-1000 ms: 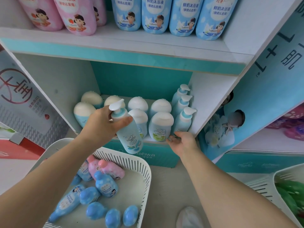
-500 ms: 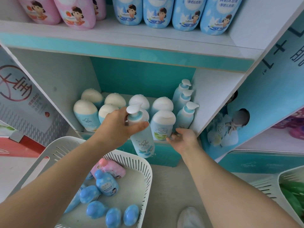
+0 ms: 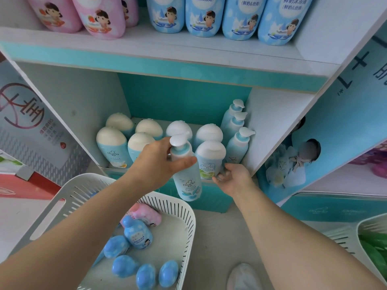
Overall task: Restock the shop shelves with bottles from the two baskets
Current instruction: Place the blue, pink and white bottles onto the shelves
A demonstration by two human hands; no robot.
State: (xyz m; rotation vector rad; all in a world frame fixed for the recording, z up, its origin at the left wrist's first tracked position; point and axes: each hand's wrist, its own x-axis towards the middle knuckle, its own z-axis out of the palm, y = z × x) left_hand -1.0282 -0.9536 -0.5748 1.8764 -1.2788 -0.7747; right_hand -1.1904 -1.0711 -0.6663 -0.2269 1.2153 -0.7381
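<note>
My left hand (image 3: 159, 162) grips a pale blue pump bottle (image 3: 187, 178) by its neck, upright, in front of the lower shelf (image 3: 117, 171). My right hand (image 3: 233, 178) rests at that shelf's front edge with loosely bent fingers, beside a white-capped bottle (image 3: 210, 159) and below a row of three pump bottles (image 3: 237, 146). Several white-capped bottles (image 3: 112, 146) stand on the shelf. Below my left arm, a white basket (image 3: 186, 216) holds several small blue bottles (image 3: 137, 232) and a pink one (image 3: 146, 215).
The upper shelf (image 3: 188, 51) carries large pink bottles (image 3: 98, 17) and blue bottles (image 3: 205, 15). A second white basket (image 3: 372, 237) with green items sits at the lower right. Slanted side panels (image 3: 345, 114) flank the shelf bay. A shoe tip (image 3: 244, 277) shows on the floor.
My left hand has carried the pump bottle rightward and up toward the lower shelf's front. My right hand has stayed at the shelf edge, shifting slightly.
</note>
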